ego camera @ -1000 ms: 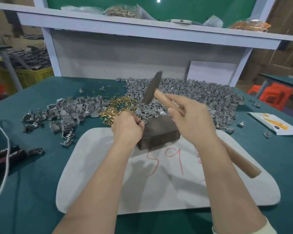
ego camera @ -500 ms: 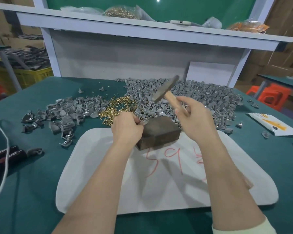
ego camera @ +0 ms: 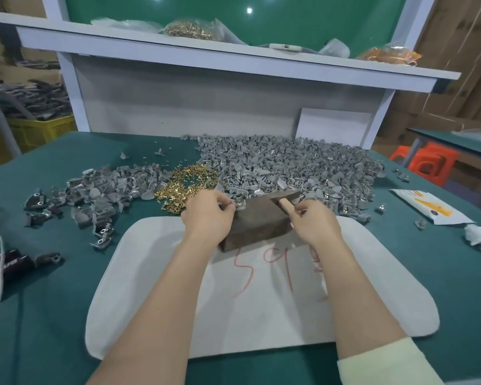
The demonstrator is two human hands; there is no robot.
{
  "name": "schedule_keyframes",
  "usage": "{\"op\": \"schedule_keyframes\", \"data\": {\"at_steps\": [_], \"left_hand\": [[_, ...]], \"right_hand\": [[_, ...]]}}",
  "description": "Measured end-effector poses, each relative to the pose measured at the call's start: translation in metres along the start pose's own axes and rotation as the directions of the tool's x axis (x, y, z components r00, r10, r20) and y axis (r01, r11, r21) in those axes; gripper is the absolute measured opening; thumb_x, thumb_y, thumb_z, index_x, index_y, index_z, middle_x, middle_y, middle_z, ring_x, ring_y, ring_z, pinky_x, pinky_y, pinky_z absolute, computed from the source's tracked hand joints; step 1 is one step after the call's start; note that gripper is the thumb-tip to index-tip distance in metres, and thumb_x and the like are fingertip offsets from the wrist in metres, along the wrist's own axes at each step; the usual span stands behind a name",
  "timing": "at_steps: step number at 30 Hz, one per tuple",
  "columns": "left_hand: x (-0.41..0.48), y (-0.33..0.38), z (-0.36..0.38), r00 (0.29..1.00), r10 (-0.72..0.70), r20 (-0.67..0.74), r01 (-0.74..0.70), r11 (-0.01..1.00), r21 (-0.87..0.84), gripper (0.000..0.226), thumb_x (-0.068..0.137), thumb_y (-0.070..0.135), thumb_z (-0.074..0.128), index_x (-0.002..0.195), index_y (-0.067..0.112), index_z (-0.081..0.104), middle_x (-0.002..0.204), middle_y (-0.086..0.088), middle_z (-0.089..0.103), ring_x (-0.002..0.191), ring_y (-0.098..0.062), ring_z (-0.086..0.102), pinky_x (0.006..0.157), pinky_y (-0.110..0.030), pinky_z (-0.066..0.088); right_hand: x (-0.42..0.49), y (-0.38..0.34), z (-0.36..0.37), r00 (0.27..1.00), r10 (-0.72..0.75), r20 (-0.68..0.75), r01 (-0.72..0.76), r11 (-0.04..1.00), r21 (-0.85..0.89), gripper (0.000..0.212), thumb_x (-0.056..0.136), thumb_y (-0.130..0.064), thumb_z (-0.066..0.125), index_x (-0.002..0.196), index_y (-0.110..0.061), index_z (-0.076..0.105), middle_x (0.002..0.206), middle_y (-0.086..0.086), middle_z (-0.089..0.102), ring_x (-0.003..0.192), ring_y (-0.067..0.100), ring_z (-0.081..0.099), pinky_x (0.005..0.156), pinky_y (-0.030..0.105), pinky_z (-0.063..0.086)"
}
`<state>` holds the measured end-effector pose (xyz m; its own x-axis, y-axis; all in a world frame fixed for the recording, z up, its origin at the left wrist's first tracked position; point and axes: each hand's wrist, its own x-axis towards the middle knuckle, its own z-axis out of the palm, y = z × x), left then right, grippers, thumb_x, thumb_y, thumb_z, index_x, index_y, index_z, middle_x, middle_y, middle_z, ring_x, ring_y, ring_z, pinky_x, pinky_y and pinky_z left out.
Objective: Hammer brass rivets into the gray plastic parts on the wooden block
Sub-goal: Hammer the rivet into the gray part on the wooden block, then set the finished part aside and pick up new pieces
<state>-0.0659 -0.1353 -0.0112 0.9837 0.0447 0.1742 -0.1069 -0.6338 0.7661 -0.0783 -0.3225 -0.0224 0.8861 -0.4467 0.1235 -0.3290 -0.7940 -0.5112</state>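
Down swung the wooden-handled hammer (ego camera: 285, 197), gripped in the right hand (ego camera: 315, 223), onto the dark wooden block (ego camera: 257, 227). The left hand (ego camera: 208, 215) pinches a gray plastic part (ego camera: 238, 206) steady.

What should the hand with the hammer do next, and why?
Probably lift the hammer a little and aim it at the gray part. The right hand grips its handle, the head lies low at the far edge of the wooden block, and the left hand pinches that part on the block's far-left corner.
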Motion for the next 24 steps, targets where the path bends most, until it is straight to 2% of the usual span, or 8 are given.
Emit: {"op": "schedule_keyframes", "data": {"at_steps": [3,7,11,14,16,18,22,24], "left_hand": [[-0.002,0.003,0.002,0.999,0.032,-0.014,-0.033,0.998,-0.061,0.016,0.090,0.023,0.063,0.077,0.030,0.057,0.105,0.002,0.067,0.113,-0.025,0.054,0.100,-0.041,0.041],[0.000,0.003,0.004,0.994,0.102,-0.042,-0.105,0.992,-0.069,0.008,0.090,0.019,0.059,0.087,0.025,0.063,0.108,-0.001,0.067,0.112,-0.026,0.054,0.097,-0.040,0.042],[0.004,0.000,0.003,0.987,0.069,-0.144,-0.089,0.987,-0.133,0.020,0.092,0.022,0.057,0.111,0.021,0.063,0.124,-0.002,0.058,0.117,-0.024,0.050,0.101,-0.040,0.039],[0.003,0.002,-0.002,0.957,-0.035,-0.287,-0.050,0.958,-0.283,0.029,0.092,0.019,0.056,0.121,0.017,0.057,0.129,-0.003,0.049,0.121,-0.022,0.046,0.106,-0.038,0.034],[0.002,0.003,-0.006,0.922,-0.099,-0.374,-0.061,0.917,-0.394,0.028,0.091,0.015,0.055,0.119,0.015,0.055,0.127,-0.004,0.047,0.120,-0.023,0.045,0.106,-0.037,0.033],[0.004,0.002,-0.011,0.868,-0.169,-0.467,-0.101,0.860,-0.499,0.028,0.090,0.011,0.053,0.118,0.013,0.054,0.126,-0.005,0.046,0.119,-0.023,0.046,0.105,-0.039,0.035],[0.011,-0.006,-0.022,0.760,-0.411,-0.504,-0.138,0.655,-0.743,0.028,0.090,0.005,0.045,0.116,0.017,0.049,0.126,-0.004,0.043,0.115,-0.021,0.049,0.097,-0.034,0.042],[0.015,-0.012,-0.026,0.712,-0.536,-0.454,-0.137,0.528,-0.838,0.027,0.092,0.005,0.043,0.115,0.017,0.047,0.129,-0.006,0.044,0.108,-0.019,0.051,0.087,-0.026,0.042]], "right_hand": [[-0.012,-0.020,-0.006,0.963,-0.212,-0.164,0.227,0.971,0.080,0.035,0.090,-0.043,0.056,0.119,-0.026,0.062,0.117,0.010,0.054,0.112,0.028,0.050,0.094,0.034,0.039],[-0.019,-0.060,0.002,0.908,-0.410,0.088,0.377,0.890,0.258,0.022,0.089,-0.037,0.060,0.107,-0.026,0.067,0.095,0.002,0.069,0.091,0.021,0.063,0.090,0.039,0.049],[-0.005,-0.083,0.010,0.942,-0.332,0.037,0.287,0.861,0.419,0.011,0.092,-0.021,0.057,0.098,-0.017,0.066,0.100,0.009,0.069,0.094,0.026,0.064,0.091,0.045,0.050],[0.022,-0.095,0.006,0.972,-0.196,-0.130,0.232,0.896,0.378,0.035,0.094,-0.021,0.054,0.130,-0.020,0.051,0.126,0.006,0.059,0.098,0.017,0.062,0.091,0.036,0.048],[0.033,-0.103,0.009,0.986,-0.156,-0.058,0.165,0.960,0.227,0.061,0.095,-0.026,0.053,0.148,-0.029,0.023,0.149,0.015,0.032,0.129,0.031,0.042,0.108,0.047,0.034],[0.033,-0.114,0.021,0.977,-0.213,0.008,0.212,0.975,0.064,0.066,0.095,-0.029,0.051,0.150,-0.033,0.014,0.155,0.016,0.016,0.141,0.036,0.020,0.114,0.050,0.021],[0.017,-0.139,0.046,0.878,-0.462,0.125,0.450,0.886,0.111,0.038,0.094,-0.019,0.052,0.133,-0.018,0.053,0.132,0.007,0.057,0.118,0.023,0.054,0.102,0.036,0.042],[0.010,-0.161,0.061,0.793,-0.569,0.217,0.558,0.822,0.115,0.035,0.092,-0.016,0.051,0.127,-0.019,0.059,0.129,0.003,0.060,0.115,0.020,0.056,0.101,0.034,0.044]]}}
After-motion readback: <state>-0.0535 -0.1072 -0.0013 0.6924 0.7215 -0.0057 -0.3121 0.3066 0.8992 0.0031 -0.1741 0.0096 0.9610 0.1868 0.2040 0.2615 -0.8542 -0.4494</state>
